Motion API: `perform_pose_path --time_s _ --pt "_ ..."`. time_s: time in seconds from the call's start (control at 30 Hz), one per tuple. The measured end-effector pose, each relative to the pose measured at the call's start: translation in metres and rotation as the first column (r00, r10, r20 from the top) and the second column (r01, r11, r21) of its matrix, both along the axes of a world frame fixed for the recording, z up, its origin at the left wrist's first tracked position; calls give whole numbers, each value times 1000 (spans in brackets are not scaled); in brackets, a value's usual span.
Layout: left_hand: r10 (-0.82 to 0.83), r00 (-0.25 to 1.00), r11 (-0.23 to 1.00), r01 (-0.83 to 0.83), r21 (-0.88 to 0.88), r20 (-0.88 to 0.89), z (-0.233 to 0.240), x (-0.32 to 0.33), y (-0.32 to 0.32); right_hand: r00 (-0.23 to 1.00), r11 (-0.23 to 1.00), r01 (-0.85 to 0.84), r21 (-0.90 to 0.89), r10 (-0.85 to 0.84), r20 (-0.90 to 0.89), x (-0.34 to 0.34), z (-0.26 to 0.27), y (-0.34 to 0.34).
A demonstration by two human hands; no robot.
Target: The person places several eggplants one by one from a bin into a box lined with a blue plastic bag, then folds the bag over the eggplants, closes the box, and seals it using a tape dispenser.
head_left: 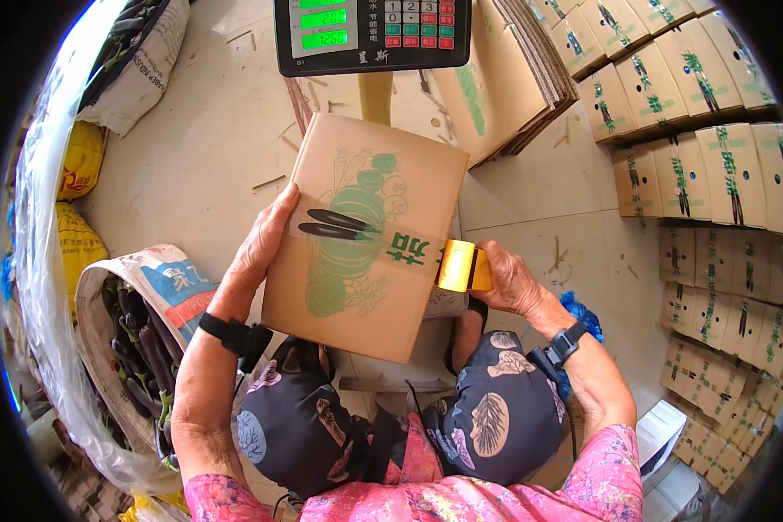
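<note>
A closed cardboard box [359,241], printed with green vegetables and dark eggplants, is tilted above a scale platform [447,307] in front of me. My left hand [267,231] presses on the box's left edge with the palm and fingers along its side. At the right edge, my right hand [512,277] grips a yellow tape dispenser [464,266], which lies against the box beside the green lettering. A strip of clear tape seems to run across the box's face. The scale's display unit [372,32] stands beyond the box on a post.
Flat cardboard cartons [496,85] lean in a stack beyond the scale. Rows of printed boxes [724,169] are piled at the right. An open woven sack of eggplants [137,333] stands at the left, near clear plastic sheeting [52,261]. Short scraps litter the floor [196,156].
</note>
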State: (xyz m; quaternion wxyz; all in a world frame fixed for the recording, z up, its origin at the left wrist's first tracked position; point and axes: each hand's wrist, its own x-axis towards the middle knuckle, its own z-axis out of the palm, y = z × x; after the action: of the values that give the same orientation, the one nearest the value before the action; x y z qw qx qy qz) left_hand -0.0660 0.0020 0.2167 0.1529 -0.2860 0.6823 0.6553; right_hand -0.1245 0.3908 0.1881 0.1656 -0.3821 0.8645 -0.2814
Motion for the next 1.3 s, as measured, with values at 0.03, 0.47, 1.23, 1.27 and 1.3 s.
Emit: perform_pose_path --time_s 0.03,0.47,1.23,1.27,1.3 --pt "42 999 992 -45 115 34 2 0 2 999 999 31 -18 -31 27 2 -5 -1" --pt "128 992 811 -117 573 22 -34 4 39 991 988 69 137 -52 -119 -4 118 9" --pt "-372 915 689 158 -708 -158 24 4 -43 941 945 -102 311 193 -277 -1 162 -185" --pt "-370 915 694 158 -702 -159 27 4 -40 916 956 -131 261 218 -337 -5 156 -169" --pt "-322 937 713 147 -685 -135 35 1 -33 887 964 -162 212 236 -396 -9 148 -154"
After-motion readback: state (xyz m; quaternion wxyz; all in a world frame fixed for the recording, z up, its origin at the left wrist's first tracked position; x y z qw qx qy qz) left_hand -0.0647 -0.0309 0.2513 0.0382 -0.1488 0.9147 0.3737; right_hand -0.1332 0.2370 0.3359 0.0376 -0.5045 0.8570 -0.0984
